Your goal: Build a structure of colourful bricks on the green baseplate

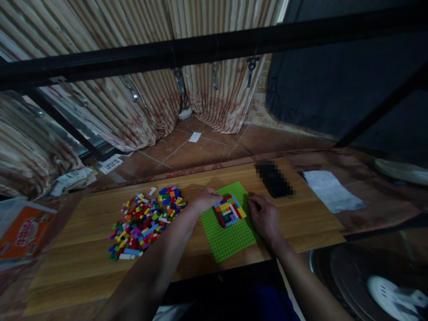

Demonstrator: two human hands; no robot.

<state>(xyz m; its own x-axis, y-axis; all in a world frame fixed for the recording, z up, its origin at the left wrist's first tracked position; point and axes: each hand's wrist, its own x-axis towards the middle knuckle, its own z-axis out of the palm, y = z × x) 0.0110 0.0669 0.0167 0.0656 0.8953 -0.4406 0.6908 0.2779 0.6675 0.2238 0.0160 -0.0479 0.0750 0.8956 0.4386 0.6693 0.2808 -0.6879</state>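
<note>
A green studded baseplate (217,247) lies at an angle on the wooden table. On it stands a low, roughly square build of coloured toy bricks (230,210), with red, blue, orange and yellow pieces and white ones inside. My left hand (205,199) reaches in from the left, its fingers pinched at the build's far left corner; whatever they hold is too small to make out. At the plate's right edge rests my right hand (266,217), thumb and forefinger curled together around a dark gap. Any piece between those fingers is hidden.
Left of my left arm spreads a pile of loose bricks (143,223). A black phone (276,179) lies beyond my right hand, and white paper (332,191) is off the table's right end. Above the far side runs a dark metal bar (214,49). An orange box (25,232) stands left.
</note>
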